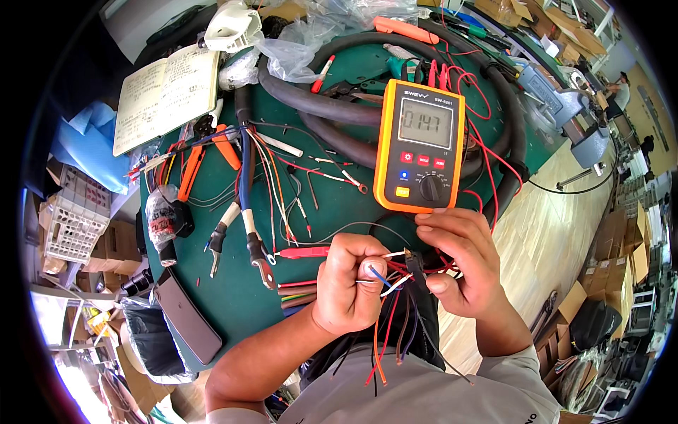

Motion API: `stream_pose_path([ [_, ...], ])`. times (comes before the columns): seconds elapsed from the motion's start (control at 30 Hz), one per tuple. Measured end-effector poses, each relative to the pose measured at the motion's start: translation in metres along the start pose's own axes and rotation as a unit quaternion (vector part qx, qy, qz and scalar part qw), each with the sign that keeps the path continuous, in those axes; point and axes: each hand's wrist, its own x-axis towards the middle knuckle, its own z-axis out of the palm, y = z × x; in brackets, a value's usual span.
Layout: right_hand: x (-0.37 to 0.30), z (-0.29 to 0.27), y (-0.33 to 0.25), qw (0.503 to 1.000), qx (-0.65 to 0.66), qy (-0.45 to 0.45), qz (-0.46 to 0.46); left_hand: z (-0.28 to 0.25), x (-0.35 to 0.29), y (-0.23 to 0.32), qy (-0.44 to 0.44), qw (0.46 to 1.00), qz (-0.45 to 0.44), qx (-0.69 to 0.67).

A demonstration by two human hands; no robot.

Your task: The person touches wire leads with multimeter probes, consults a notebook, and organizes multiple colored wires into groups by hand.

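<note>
My left hand (357,286) is closed in a pinch on a white wire (394,254), whose bare tip points right. A blue wire (380,274) and another white wire (397,285) show by its thumb. Close to that tip is a dark connector (415,267) with several coloured wires (381,346) hanging below. My right hand (466,261) has its fingers and thumb apart around the connector's right side, fingertips near the meter's lower edge; whether the thumb touches the connector is unclear. A red test probe (304,252) runs behind my left hand. Above lies a yellow-orange handheld meter (420,145), its display on.
Thick black cables (318,106) loop over the green table (332,212). At left are cut wire bundles with metal lugs (263,272), orange-handled pliers (191,173), an open notebook (166,99) and a phone (187,318). A grey-blue clamp tool (558,99) stands at right.
</note>
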Motion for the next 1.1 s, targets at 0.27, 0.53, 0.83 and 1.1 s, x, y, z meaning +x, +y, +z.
stream_pose_path([
  [0.27,-0.0003,-0.0003,0.0016,1.000,-0.002,0.002,-0.003,0.0004,0.0028,0.0010,0.006,1.000,0.010,0.013],
  [0.53,-0.0003,-0.0009,0.0004,1.000,0.000,0.002,0.001,0.0000,0.0022,0.0045,0.006,1.000,-0.005,0.014],
  [0.83,-0.0013,-0.0017,0.0001,1.000,-0.006,0.000,-0.004,0.0002,0.0023,0.0045,0.003,1.000,-0.006,0.019],
  [1.1,-0.0017,-0.0009,-0.0001,1.000,0.002,0.003,-0.003,-0.0001,0.0009,0.0039,-0.001,1.000,-0.008,0.010],
])
